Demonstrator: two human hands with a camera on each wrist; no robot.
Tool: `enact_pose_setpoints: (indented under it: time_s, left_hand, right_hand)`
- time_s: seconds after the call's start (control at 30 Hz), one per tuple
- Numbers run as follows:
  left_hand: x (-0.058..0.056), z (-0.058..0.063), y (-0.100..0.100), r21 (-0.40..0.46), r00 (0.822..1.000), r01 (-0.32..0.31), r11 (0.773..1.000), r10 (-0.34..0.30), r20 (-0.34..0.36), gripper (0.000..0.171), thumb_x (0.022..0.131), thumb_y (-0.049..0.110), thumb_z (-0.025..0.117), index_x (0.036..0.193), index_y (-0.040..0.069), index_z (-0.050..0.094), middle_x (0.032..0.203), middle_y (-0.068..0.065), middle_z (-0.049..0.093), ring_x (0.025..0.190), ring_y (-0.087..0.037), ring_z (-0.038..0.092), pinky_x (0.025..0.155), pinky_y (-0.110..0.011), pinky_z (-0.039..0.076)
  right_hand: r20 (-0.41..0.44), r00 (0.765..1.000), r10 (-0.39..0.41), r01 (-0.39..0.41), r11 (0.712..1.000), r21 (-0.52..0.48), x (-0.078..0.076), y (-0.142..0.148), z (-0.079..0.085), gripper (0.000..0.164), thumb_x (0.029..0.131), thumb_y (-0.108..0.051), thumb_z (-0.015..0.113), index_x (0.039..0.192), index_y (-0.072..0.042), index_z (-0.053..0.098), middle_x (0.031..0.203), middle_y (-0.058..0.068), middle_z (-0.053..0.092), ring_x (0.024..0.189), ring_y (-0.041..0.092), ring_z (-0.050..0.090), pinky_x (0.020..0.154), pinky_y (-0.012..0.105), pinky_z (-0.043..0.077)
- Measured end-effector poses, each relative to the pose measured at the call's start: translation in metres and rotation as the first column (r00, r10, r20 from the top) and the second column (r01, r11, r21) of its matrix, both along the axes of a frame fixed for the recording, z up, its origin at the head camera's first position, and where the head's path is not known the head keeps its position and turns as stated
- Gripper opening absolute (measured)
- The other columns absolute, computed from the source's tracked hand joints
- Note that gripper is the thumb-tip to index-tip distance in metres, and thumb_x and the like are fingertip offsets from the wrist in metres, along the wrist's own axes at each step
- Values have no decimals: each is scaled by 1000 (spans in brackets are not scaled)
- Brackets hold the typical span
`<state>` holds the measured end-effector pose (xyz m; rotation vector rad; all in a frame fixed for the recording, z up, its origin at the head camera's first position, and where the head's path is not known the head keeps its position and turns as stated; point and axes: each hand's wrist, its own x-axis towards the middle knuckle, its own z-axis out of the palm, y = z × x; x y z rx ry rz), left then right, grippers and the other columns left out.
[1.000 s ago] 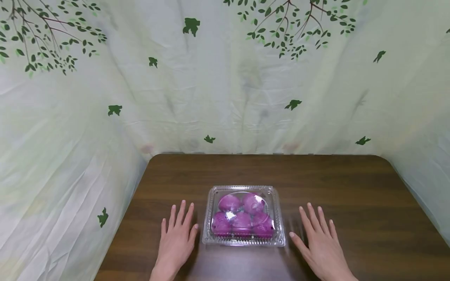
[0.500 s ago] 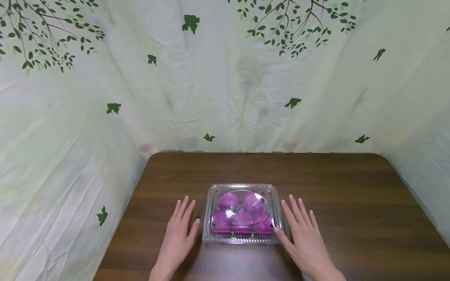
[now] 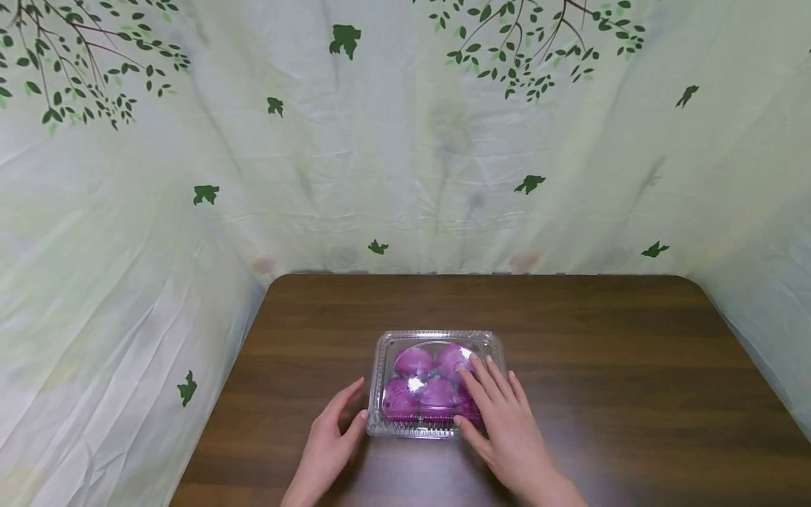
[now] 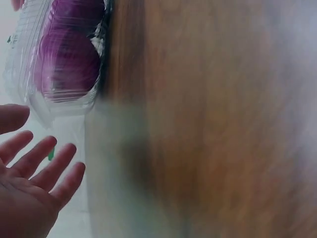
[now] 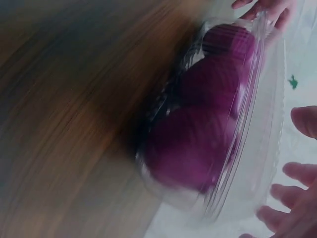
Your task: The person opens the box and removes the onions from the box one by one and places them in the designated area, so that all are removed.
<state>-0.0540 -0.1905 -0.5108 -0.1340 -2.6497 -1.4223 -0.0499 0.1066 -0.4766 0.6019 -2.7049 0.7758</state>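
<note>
The work looks barely begun: the clear, rectangular plastic box of round, purple, onion-like items sits closed on your brown wooden table, no firm hold taken yet. Your left hand spreads loosely at its near-left corner; your right hand, fingers apart, lies over its right side — neither grip encloses it, though light contact can't be judged.

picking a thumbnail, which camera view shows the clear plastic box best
The head view: it frames the whole clear plastic box from above, though the right hand hides part. The left wrist view cuts it off; the right wrist view shows its side, blurred.
</note>
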Motion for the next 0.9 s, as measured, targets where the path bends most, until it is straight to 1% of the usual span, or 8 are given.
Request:
enact_pose_setpoints:
  time_s: [0.07,0.17,0.27,0.37,0.5,0.63,0.8,0.9]
  left_hand:
    - [1,-3,2,82,1000,8,997,-8,3,47,91,4,69,136,11,58,128,-2,64,107,-21,64,85,-37,53]
    - [3,-8,5,209,999,-9,978,2,36,43,91,0,67,132,11,61,119,-2,68,98,-18,66,82,-31,52]
    - [5,-11,8,311,996,-51,949,25,87,39,92,-1,65,130,9,62,114,-6,69,94,-17,66,81,-28,52]
    - [7,-12,11,409,987,-111,906,52,152,37,92,-2,64,128,4,63,112,-13,68,90,-16,66,77,-28,54]
    - [10,-11,13,553,972,-168,816,42,233,41,90,-4,62,132,-3,57,112,-21,65,81,-18,66,68,-32,57]
    - [14,-9,14,666,958,-187,722,-14,285,48,91,-4,61,137,-9,48,110,-21,62,74,-21,65,62,-34,57]
    - [18,-8,13,771,947,-203,604,-79,312,51,92,-5,58,140,-14,41,109,-13,61,83,-19,63,69,-34,57]
    - [19,-10,12,809,952,-176,560,-113,284,52,92,-6,57,140,-17,38,109,-12,61,89,-18,62,76,-34,57]
  right_hand:
    - [-17,1000,25,-25,1000,-12,-1,-6,0,69,89,-35,72,150,-17,44,159,4,30,146,31,22,112,62,16]
    - [-53,997,62,-64,998,-25,-3,-15,-1,67,89,-34,72,148,-15,46,157,6,34,144,32,27,109,64,22]
    - [-91,991,95,-97,995,-27,-4,-25,-2,64,88,-32,72,145,-13,49,155,8,37,141,34,33,109,62,24]
    - [-124,984,127,-130,991,-21,-5,-35,-3,64,86,-30,73,144,-13,51,154,9,39,139,33,35,108,60,26]
    - [-134,976,174,-178,984,-17,-5,-48,-3,65,85,-28,74,144,-13,50,153,11,40,140,32,34,109,59,28]
    - [-120,968,220,-223,975,-13,-5,-58,-3,66,86,-27,75,145,-14,50,153,9,41,140,31,34,108,58,30]
    - [-116,956,268,-270,963,1,-9,-67,-3,66,86,-26,75,146,-15,49,154,4,39,140,30,35,108,57,31]
    - [-128,946,298,-299,954,17,-13,-70,-2,64,86,-26,75,145,-15,50,155,4,39,140,30,36,108,57,33]
